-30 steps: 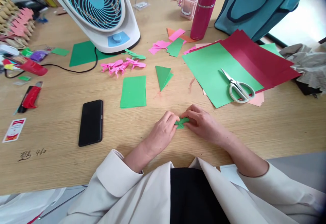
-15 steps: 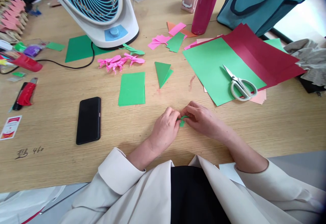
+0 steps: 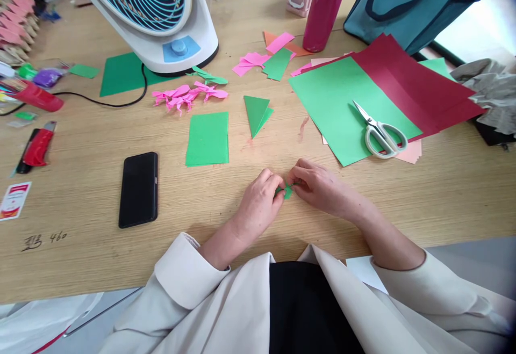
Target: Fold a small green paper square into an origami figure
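Note:
Between my two hands is a small folded piece of green paper [image 3: 287, 192], mostly hidden by the fingers. My left hand [image 3: 262, 195] is closed, pinching its left side. On the other side, my right hand [image 3: 313, 185] grips it between thumb and fingertips. Just beyond lie a folded green paper triangle [image 3: 255, 113] and a stack of green paper rectangles [image 3: 207, 139]. Further back are several folded pink paper figures [image 3: 189, 95] with a green one [image 3: 209, 77] behind them.
White-handled scissors [image 3: 382, 136] rest on a large green sheet [image 3: 322, 96], beside dark red sheets [image 3: 407, 85]. A black phone [image 3: 138, 190] lies at left. A fan [image 3: 185, 50], a magenta bottle [image 3: 325, 10] and a teal bag [image 3: 397, 7] stand at the back.
My fingertips have parted slightly, and the green paper shows a little differently between them. Both hands still pinch it. The view has shifted a little; the other things stay put.

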A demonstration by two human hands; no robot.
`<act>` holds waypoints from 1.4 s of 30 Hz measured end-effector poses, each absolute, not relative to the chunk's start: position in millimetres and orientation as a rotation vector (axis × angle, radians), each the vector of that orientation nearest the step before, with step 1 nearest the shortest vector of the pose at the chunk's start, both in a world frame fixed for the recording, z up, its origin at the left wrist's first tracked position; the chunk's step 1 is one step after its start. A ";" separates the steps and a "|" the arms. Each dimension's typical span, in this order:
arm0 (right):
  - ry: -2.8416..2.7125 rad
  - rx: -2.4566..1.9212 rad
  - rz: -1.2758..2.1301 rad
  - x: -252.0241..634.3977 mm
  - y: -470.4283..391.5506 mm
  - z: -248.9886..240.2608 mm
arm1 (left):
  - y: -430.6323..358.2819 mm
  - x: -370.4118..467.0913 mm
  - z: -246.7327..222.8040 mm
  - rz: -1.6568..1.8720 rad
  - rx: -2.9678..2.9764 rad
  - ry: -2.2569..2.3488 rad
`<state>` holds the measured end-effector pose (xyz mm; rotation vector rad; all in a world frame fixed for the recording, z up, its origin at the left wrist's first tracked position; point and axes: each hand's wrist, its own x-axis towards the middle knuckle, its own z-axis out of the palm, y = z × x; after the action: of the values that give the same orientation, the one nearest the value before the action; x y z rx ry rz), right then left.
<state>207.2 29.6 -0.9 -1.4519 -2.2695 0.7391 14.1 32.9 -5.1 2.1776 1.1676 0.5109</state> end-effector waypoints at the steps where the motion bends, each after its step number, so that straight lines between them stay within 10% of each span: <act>1: -2.282 -1.431 0.732 208.5 29.2 -1.4 | 32.9 13.8 -5.3 0.516 2.178 1.163; 42: -2.510 -1.003 0.631 231.3 26.2 -7.2 | 17.0 -5.9 -9.3 0.570 2.546 0.974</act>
<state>231.3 26.2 -7.2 -1.0032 -2.5105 0.6308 -5.9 17.0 -9.3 2.5465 0.9742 0.5700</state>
